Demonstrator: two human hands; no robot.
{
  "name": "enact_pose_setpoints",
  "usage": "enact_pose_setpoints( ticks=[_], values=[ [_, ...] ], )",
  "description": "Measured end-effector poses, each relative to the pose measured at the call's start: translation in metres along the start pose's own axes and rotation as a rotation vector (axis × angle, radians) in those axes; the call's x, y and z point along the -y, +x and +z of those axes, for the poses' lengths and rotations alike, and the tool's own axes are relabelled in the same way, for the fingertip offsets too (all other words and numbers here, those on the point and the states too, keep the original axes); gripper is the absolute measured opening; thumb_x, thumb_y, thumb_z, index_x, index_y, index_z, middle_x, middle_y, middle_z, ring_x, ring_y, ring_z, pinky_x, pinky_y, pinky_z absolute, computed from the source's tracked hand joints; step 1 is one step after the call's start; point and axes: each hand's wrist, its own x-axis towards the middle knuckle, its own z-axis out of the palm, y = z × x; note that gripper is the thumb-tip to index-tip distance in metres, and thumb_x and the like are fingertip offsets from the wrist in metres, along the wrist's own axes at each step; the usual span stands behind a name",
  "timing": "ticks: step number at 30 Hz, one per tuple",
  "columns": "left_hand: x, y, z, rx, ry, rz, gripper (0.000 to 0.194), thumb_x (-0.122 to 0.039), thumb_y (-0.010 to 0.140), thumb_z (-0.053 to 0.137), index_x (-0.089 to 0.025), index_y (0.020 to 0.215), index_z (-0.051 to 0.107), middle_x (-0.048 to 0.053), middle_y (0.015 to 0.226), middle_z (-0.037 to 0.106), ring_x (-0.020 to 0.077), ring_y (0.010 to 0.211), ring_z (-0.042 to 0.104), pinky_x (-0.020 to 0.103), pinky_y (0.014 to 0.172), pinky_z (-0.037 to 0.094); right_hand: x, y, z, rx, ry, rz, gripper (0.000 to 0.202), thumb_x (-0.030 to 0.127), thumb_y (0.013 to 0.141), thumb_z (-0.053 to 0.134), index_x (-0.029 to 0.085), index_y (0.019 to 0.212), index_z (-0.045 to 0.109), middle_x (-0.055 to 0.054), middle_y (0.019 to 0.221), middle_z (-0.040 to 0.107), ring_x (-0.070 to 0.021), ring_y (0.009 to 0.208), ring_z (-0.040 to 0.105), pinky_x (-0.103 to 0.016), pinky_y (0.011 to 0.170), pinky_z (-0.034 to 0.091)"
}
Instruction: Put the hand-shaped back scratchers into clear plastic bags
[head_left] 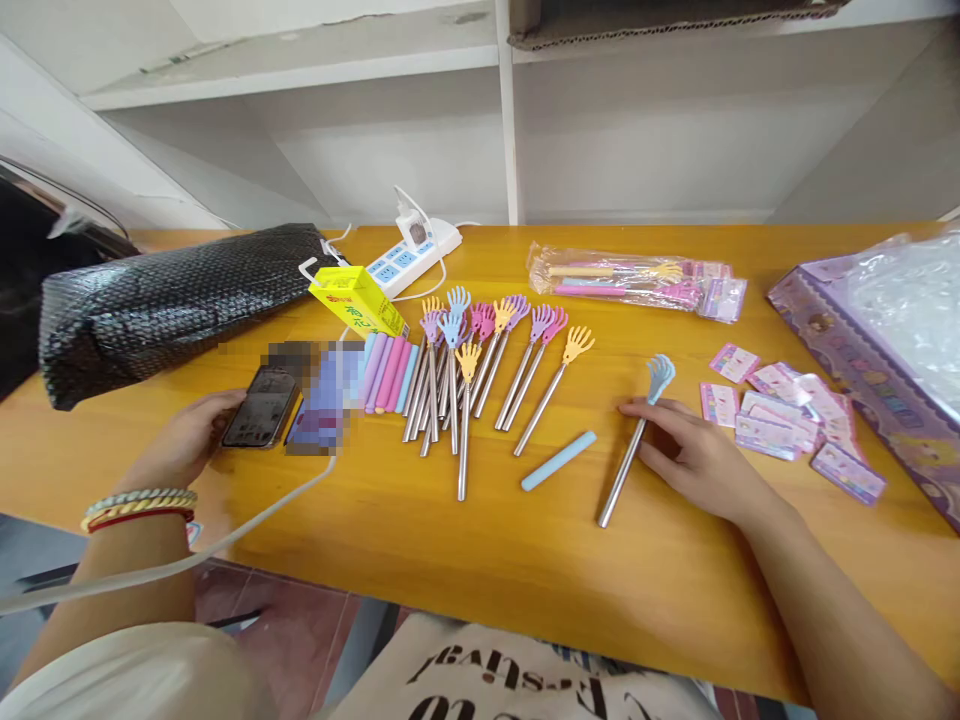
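My right hand (694,455) pinches a telescopic back scratcher with a light-blue claw (660,378) by its steel rod. A loose light-blue tube handle (559,461) lies on the table to its left. At the left, my left hand (184,437) grips the near side of a dark smartphone (260,406); its fingers are partly hidden. Several more back scratchers with yellow, purple, pink and blue claws (468,362) lie mid-table, steel rods towards me. Pastel tube handles (388,373) sit in a row left of them.
A white cable (277,508) crosses my left arm. Behind stand a yellow carton (360,300), a power strip (412,258) and a black bubble-wrap roll (180,300). Bagged back scratchers (637,283) lie at the back. Printed cards (780,410) and a purple box (847,370) are right.
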Motion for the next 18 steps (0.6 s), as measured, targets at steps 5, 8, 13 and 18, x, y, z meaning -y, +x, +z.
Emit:
enact_pose_setpoints(
  ticks=[5,8,13,18],
  values=[
    [0.008,0.001,-0.007,-0.018,-0.112,0.018,0.038,-0.024,0.056,0.064,-0.014,0.093,0.064,0.001,0.091,0.068,0.0132,0.079,0.059,0.022,0.069,0.047,-0.002,0.0,0.001,0.006,0.014,-0.005,0.044,0.019,0.082,0.048,0.024,0.125,0.045,-0.006,0.121,0.055,-0.022,0.112,0.052,-0.039,0.094,0.044],
    [0.013,0.001,-0.008,-0.078,-0.137,0.024,0.038,-0.021,0.056,0.065,-0.016,0.093,0.064,0.0,0.092,0.068,0.0115,0.081,0.058,0.02,0.071,0.045,-0.002,0.0,0.001,0.013,0.013,-0.001,0.045,0.019,0.082,0.048,0.025,0.126,0.045,-0.006,0.122,0.054,-0.0218,0.113,0.051,-0.039,0.095,0.043],
    [0.014,-0.001,-0.006,-0.084,-0.148,0.03,0.039,-0.021,0.054,0.068,-0.016,0.093,0.064,-0.002,0.093,0.066,0.0102,0.084,0.056,0.017,0.071,0.044,-0.001,0.0,0.0,0.017,0.01,0.01,0.043,0.02,0.082,0.048,0.024,0.124,0.046,-0.007,0.121,0.054,-0.0217,0.111,0.052,-0.038,0.093,0.044],
    [0.01,-0.006,-0.003,-0.103,-0.17,0.022,0.038,-0.017,0.052,0.068,-0.018,0.09,0.065,-0.004,0.088,0.065,0.008,0.081,0.056,0.014,0.068,0.045,0.001,0.0,-0.001,0.021,-0.001,0.027,0.041,0.019,0.082,0.047,0.023,0.122,0.047,-0.008,0.12,0.055,-0.0211,0.11,0.053,-0.037,0.094,0.044]
  ],
)
